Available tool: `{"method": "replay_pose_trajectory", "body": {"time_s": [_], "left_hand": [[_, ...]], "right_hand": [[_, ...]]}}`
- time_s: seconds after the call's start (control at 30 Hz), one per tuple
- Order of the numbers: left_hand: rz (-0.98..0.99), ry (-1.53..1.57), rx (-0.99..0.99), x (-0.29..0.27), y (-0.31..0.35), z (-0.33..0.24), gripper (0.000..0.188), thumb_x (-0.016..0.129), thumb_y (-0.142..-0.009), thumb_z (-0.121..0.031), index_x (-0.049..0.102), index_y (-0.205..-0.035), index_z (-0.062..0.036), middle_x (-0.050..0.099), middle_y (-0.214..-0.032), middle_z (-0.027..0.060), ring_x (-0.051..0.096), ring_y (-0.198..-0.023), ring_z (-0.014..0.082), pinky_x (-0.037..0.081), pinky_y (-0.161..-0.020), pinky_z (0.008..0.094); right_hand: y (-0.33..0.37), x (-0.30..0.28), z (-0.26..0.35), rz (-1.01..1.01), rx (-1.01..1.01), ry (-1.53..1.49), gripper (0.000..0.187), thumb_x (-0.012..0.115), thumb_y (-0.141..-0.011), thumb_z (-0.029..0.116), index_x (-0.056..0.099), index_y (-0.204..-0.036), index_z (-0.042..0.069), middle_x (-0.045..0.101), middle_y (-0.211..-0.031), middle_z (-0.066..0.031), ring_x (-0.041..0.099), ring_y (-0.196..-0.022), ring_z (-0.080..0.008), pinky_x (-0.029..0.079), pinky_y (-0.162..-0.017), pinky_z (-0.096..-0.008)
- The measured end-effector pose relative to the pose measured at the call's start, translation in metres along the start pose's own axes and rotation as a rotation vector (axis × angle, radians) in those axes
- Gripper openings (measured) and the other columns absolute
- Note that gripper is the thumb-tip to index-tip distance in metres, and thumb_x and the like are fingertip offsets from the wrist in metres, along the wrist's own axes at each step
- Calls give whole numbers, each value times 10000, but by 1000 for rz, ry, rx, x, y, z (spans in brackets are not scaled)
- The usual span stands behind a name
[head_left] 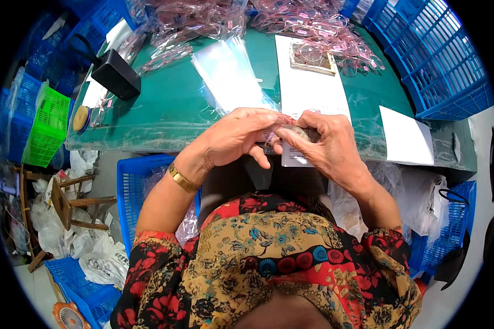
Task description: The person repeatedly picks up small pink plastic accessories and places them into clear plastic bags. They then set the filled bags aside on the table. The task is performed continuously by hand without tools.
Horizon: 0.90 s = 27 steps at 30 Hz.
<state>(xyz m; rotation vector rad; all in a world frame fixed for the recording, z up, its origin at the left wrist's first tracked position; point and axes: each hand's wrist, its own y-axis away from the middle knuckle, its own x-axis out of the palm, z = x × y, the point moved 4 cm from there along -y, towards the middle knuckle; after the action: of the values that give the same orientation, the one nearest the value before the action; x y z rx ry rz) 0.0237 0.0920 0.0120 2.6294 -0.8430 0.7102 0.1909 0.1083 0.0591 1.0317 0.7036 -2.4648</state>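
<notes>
At the table's near edge my left hand (pixel 239 137) holds a pair of pink-tinted eyeglasses (pixel 271 131) between thumb and fingers, with some fingers stretched out below. My right hand (pixel 332 145) is closed on a small dark grey-brown piece (pixel 308 134), probably a cloth, and presses up against the glasses. Fingers cover most of the frame and lenses. Under the right hand a small white card or stack (pixel 295 158) shows at the edge.
Wrapped eyeglasses (pixel 195 19) pile up along the back of the green table (pixel 170 118). Clear plastic sleeves (pixel 228 74) and white paper (pixel 302 90) lie before me; a framed tray (pixel 313 58) holds glasses. A black box (pixel 116 75) stands left, blue crates (pixel 431 55) right.
</notes>
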Motion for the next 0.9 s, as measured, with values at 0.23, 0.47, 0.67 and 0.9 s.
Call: {"method": "replay_pose_trajectory", "body": {"time_s": [0.23, 0.47, 0.67, 0.9], "left_hand": [[10, 3, 27, -5, -1, 4, 484, 479, -988, -301, 478, -1280, 85, 606, -1081, 149, 618, -893, 171, 615, -590, 285], [3, -6, 35, -6, -2, 5, 483, 466, -991, -289, 473, -1302, 80, 611, -1076, 144, 622, -889, 167, 613, -565, 260], [5, -13, 37, -4, -1, 3, 479, 472, -989, -286, 478, -1298, 80, 613, -1085, 147, 624, -887, 162, 607, -547, 251], [-2, -7, 32, -5, -2, 3, 479, 473, -990, -283, 473, -1300, 82, 614, -1097, 154, 628, -885, 160, 599, -528, 242]], "right_hand": [[3, 1, 1, 2, 5, 70, 315, 730, -800, 306, 638, -718, 17, 572, -558, -146, 598, -504, -277, 432, -472, -356], [6, 4, -1, -46, 8, 37, 313, 728, -807, 297, 640, -705, 15, 562, -549, -147, 583, -482, -280, 417, -461, -354], [5, 3, -3, -42, -7, -2, 294, 729, -810, 274, 637, -706, 14, 560, -544, -142, 575, -472, -265, 413, -457, -347], [4, -1, 3, 5, 50, -114, 291, 730, -810, 273, 635, -716, 15, 557, -544, -136, 576, -477, -247, 415, -464, -344]]}}
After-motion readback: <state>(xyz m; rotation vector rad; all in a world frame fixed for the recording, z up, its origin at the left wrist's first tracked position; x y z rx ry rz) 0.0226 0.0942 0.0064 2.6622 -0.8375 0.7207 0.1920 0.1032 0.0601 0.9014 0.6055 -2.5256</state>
